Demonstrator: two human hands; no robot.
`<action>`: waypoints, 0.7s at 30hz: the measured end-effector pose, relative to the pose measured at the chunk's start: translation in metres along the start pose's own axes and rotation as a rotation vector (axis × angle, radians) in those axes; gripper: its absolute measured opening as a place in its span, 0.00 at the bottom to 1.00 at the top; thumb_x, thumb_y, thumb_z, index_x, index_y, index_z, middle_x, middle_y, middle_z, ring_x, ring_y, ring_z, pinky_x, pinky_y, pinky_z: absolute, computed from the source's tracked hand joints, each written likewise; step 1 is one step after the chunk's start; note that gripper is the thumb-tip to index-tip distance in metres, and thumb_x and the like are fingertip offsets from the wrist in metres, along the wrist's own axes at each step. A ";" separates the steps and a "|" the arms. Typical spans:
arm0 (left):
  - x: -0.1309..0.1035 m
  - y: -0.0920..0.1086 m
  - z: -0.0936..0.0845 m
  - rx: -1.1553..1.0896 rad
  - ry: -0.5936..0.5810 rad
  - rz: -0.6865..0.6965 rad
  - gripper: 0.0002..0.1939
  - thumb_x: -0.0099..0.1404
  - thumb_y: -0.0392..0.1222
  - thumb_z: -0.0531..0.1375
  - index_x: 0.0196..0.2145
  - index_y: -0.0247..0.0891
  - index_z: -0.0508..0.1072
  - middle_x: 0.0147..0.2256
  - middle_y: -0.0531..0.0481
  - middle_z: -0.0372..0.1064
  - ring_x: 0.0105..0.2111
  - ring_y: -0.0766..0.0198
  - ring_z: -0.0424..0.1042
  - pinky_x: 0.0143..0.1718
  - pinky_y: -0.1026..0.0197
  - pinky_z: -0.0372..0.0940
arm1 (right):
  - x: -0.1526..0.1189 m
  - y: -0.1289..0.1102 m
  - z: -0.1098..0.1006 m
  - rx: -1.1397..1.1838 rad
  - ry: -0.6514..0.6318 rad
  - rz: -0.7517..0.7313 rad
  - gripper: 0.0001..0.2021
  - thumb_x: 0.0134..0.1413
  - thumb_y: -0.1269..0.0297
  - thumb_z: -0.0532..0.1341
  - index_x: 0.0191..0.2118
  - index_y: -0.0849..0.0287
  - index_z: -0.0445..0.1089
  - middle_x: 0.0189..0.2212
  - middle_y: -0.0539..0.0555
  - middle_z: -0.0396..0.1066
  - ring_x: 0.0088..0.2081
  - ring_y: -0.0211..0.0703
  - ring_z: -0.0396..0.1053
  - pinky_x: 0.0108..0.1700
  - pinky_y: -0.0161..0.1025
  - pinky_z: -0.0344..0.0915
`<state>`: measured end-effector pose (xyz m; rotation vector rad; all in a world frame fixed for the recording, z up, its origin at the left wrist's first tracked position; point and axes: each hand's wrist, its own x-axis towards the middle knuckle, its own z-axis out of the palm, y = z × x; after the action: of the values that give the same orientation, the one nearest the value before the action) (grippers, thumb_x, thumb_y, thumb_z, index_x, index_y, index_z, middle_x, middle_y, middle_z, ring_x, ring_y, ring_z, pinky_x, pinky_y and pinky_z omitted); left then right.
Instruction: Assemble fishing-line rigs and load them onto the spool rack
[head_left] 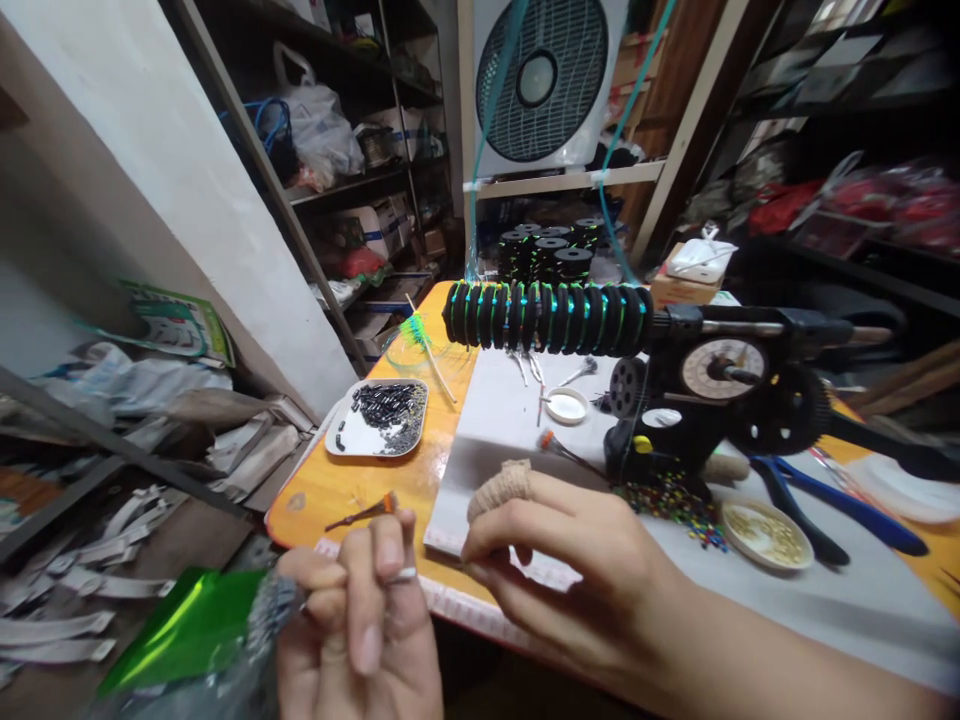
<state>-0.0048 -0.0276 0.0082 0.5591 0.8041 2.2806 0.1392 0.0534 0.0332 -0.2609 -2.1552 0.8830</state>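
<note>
My left hand point(360, 610) is at the bottom, palm up with curled fingers pressed together; something small and pale shows between them, too small to name. Beside it on the right, my right hand point(562, 560) is closed with thumb and fingertips together, a wrapped bandage point(501, 488) on one finger. What its fingertips hold, if anything, cannot be made out. Behind the hands, a black ridged roller point(551, 318) wound with green and blue strands sits on a black geared machine point(720, 375). An orange-tipped brown piece point(367, 510) lies just beyond my left hand.
On the yellow table point(300, 500) is a white tray point(337, 440) of black pieces. Multicoloured beads point(675, 505), a dish of gold beads point(766, 535), blue-handled pliers point(847, 505) and a small white dish point(566, 406) lie around the machine. A green foil sheet point(184, 625) is at lower left.
</note>
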 end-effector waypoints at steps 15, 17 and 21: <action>0.003 -0.003 -0.015 0.054 -0.159 -0.201 0.05 0.60 0.35 0.68 0.31 0.41 0.75 0.26 0.54 0.68 0.35 0.65 0.72 0.45 0.64 0.71 | 0.006 -0.007 -0.006 -0.046 0.065 0.055 0.05 0.59 0.77 0.58 0.34 0.61 0.67 0.28 0.50 0.64 0.30 0.35 0.61 0.32 0.31 0.60; 0.003 -0.002 -0.017 0.013 -0.182 -0.226 0.04 0.61 0.34 0.67 0.32 0.41 0.76 0.26 0.53 0.69 0.37 0.66 0.73 0.46 0.66 0.71 | 0.006 -0.006 -0.006 -0.050 0.053 0.064 0.04 0.60 0.76 0.59 0.34 0.61 0.68 0.29 0.51 0.65 0.31 0.35 0.61 0.32 0.31 0.60; 0.001 -0.002 -0.016 -0.058 -0.216 -0.288 0.05 0.61 0.33 0.66 0.33 0.42 0.77 0.27 0.53 0.72 0.41 0.66 0.75 0.47 0.67 0.71 | 0.006 -0.003 -0.005 -0.043 0.031 0.048 0.03 0.61 0.75 0.60 0.36 0.63 0.71 0.31 0.53 0.67 0.32 0.36 0.64 0.34 0.31 0.62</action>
<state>-0.0134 -0.0322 -0.0046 0.6083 0.6628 1.9368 0.1394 0.0566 0.0405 -0.3472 -2.1494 0.8546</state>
